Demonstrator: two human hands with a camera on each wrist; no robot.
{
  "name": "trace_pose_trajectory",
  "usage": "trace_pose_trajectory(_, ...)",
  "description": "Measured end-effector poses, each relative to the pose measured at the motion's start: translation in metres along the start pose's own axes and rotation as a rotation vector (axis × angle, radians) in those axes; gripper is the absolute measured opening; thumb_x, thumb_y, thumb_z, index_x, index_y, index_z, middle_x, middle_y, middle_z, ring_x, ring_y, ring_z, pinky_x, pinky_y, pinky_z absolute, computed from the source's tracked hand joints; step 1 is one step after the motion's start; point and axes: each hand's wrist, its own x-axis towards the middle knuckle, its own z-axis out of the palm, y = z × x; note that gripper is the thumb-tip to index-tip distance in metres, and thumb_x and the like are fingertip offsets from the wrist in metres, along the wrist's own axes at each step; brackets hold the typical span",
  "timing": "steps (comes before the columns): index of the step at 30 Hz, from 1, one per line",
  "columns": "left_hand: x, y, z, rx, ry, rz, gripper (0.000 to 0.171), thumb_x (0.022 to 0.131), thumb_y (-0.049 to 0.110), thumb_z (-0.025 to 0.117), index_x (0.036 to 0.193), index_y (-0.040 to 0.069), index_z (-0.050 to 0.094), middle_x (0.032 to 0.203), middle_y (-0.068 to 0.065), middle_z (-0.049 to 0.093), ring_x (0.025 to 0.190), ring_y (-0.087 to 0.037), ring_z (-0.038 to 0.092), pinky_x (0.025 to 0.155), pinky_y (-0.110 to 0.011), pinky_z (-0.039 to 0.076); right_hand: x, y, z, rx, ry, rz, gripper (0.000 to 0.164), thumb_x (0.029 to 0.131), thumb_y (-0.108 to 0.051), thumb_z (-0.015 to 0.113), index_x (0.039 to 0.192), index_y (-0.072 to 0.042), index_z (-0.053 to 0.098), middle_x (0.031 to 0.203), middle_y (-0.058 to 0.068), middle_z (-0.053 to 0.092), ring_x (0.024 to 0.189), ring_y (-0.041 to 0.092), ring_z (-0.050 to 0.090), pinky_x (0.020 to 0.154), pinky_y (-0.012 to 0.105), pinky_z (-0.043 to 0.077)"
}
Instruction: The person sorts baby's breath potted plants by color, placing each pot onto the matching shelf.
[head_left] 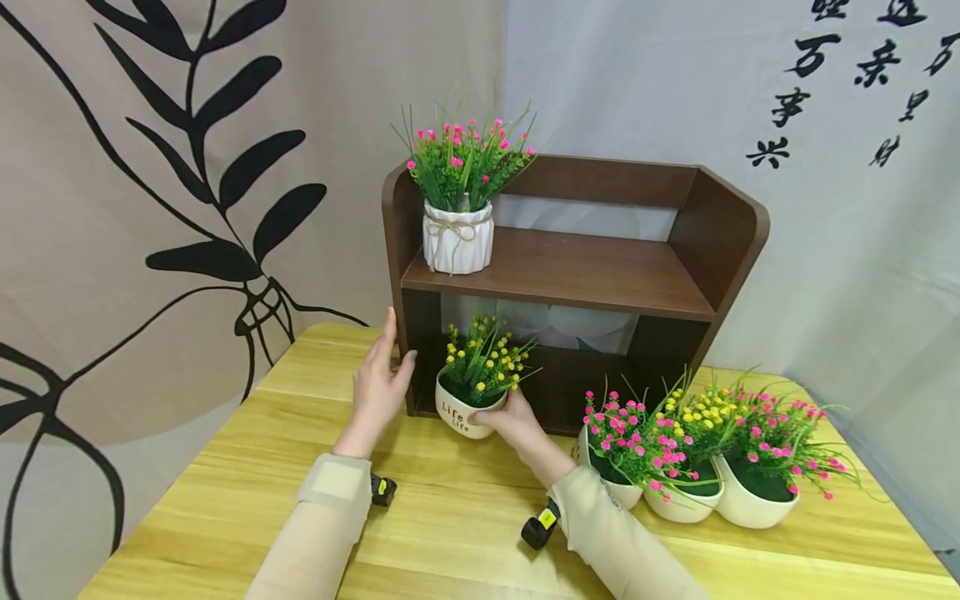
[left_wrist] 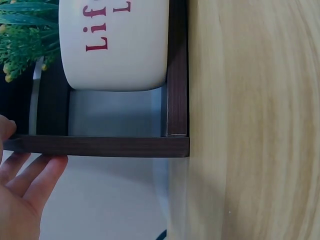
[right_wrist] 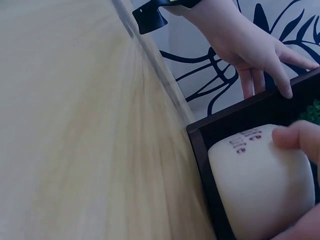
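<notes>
My right hand (head_left: 521, 423) grips the yellow-flowered pot (head_left: 456, 410). Left of it, my left hand (head_left: 377, 390) pinches the shelf (head_left: 592, 268).

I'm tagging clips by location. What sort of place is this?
Indoors, probably a staged set rather than a lived-in room: a table bears a shelf and potted flowers, with what looks like printed cloth hung behind as a backdrop.
</notes>
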Motion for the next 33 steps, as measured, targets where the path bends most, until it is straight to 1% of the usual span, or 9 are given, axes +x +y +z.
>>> trace_pose_trajectory(5, 0.000, 0.000, 0.000, 0.000, -0.005, -0.004, 0.077, 0.092, 0.010, 0.066, 0.156, 0.021, 0.024, 0.128, -0.021, 0.058, 0.049, -0.015, 0.043, 0.047, -0.036, 0.035, 0.002, 0.001, -0.001, 0.016, 0.074, -0.002, 0.089, 0.072, -0.001, 0.074, 0.147, 0.002, 0.027, 0.144, 0.023, 0.039, 0.131, 0.036, 0.039, 0.107, 0.047, 0.031)
trace_pose_trajectory(12, 0.001, 0.001, -0.001, 0.003, 0.000, 0.001, 0.074, 0.091, 0.010, 0.066, 0.155, 0.017, 0.027, 0.129, -0.021, 0.058, 0.047, -0.014, 0.039, 0.046, -0.036, 0.033, 0.007, 0.001, -0.002, 0.047, 0.108, 0.010, 0.085, 0.079, 0.000, 0.068, 0.149, 0.002, 0.021, 0.145, 0.025, 0.036, 0.132, 0.037, 0.037, 0.106, 0.048, 0.032)
trace_pose_trajectory(19, 0.001, 0.002, -0.001, 0.001, -0.001, 0.006, 0.075, 0.091, 0.009, 0.066, 0.154, 0.016, 0.027, 0.127, -0.022, 0.059, 0.044, -0.012, 0.036, 0.044, -0.033, 0.032, 0.008, 0.001, -0.004, 0.055, 0.133, 0.038, 0.084, 0.086, -0.003, 0.062, 0.153, 0.002, 0.012, 0.151, 0.027, 0.024, 0.137, 0.039, 0.028, 0.107, 0.051, 0.029)
trace_pose_trajectory(20, 0.001, 0.002, -0.001, 0.003, -0.002, 0.003, 0.075, 0.091, 0.010, 0.066, 0.155, 0.017, 0.027, 0.129, -0.022, 0.058, 0.044, -0.012, 0.036, 0.044, -0.033, 0.032, 0.007, -0.004, -0.004, 0.058, 0.135, 0.043, 0.083, 0.087, -0.002, 0.061, 0.152, 0.002, 0.011, 0.151, 0.028, 0.023, 0.138, 0.040, 0.027, 0.107, 0.051, 0.029)
trace_pose_trajectory(23, -0.001, 0.002, 0.000, 0.002, -0.007, -0.004, 0.076, 0.092, 0.010, 0.066, 0.155, 0.018, 0.025, 0.130, -0.022, 0.057, 0.044, -0.014, 0.040, 0.044, -0.034, 0.034, 0.007, -0.002, -0.003, 0.045, 0.162, 0.048, 0.081, 0.088, -0.001, 0.059, 0.152, 0.003, 0.011, 0.152, 0.030, 0.019, 0.139, 0.041, 0.022, 0.108, 0.052, 0.027)
trace_pose_trajectory(27, -0.006, 0.002, 0.001, -0.005, -0.012, -0.007, 0.076, 0.092, 0.009, 0.066, 0.155, 0.018, 0.025, 0.128, -0.023, 0.058, 0.052, -0.019, 0.053, 0.046, -0.035, 0.041, 0.009, 0.008, -0.002, 0.044, 0.193, 0.070, 0.080, 0.088, -0.002, 0.059, 0.153, 0.002, 0.010, 0.152, 0.030, 0.018, 0.141, 0.041, 0.018, 0.110, 0.052, 0.023)
trace_pose_trajectory(28, -0.007, 0.001, 0.001, -0.007, -0.014, -0.008, 0.076, 0.092, 0.009, 0.065, 0.155, 0.018, 0.025, 0.127, -0.022, 0.059, 0.054, -0.020, 0.055, 0.047, -0.035, 0.042, 0.009, 0.009, -0.002, 0.048, 0.196, 0.073, 0.080, 0.089, -0.002, 0.059, 0.153, 0.002, 0.010, 0.152, 0.031, 0.017, 0.141, 0.041, 0.018, 0.110, 0.052, 0.023)
trace_pose_trajectory(30, -0.006, 0.001, 0.001, -0.010, -0.014, -0.008, 0.077, 0.092, 0.009, 0.065, 0.156, 0.020, 0.023, 0.126, -0.022, 0.059, 0.056, -0.021, 0.055, 0.048, -0.036, 0.042, 0.011, 0.009, -0.002, 0.053, 0.199, 0.072, 0.080, 0.089, -0.003, 0.059, 0.153, 0.002, 0.010, 0.152, 0.031, 0.017, 0.141, 0.041, 0.018, 0.110, 0.052, 0.023)
trace_pose_trajectory(33, -0.003, 0.001, 0.000, -0.010, -0.008, -0.005, 0.078, 0.093, 0.009, 0.065, 0.156, 0.023, 0.022, 0.127, -0.022, 0.059, 0.052, -0.020, 0.050, 0.046, -0.035, 0.040, 0.014, 0.006, 0.000, 0.058, 0.195, 0.064, 0.080, 0.090, -0.004, 0.058, 0.153, 0.002, 0.009, 0.152, 0.031, 0.017, 0.141, 0.041, 0.018, 0.109, 0.052, 0.024)
